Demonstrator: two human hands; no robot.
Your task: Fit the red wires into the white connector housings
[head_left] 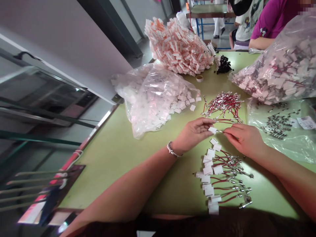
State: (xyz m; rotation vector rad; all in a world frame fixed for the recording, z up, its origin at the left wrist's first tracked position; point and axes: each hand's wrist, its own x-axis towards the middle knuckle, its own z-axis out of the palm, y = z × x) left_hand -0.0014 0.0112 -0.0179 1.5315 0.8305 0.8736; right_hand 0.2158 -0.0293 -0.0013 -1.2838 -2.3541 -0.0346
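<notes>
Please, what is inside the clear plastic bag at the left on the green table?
Inside the clear plastic bag, many small white rectangular pieces show through; a few lie just beyond its right edge, on the green table. What lies deeper is covered and cannot be seen.

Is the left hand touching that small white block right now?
Touching. The head view shows the left hand pinching the small white block at its fingertips.

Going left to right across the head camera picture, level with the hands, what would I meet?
Crumpled clear plastic bag, bare left hand, small white rectangular piece, thin silvery piece, bare right hand, flat clear plastic sheeting.
</notes>
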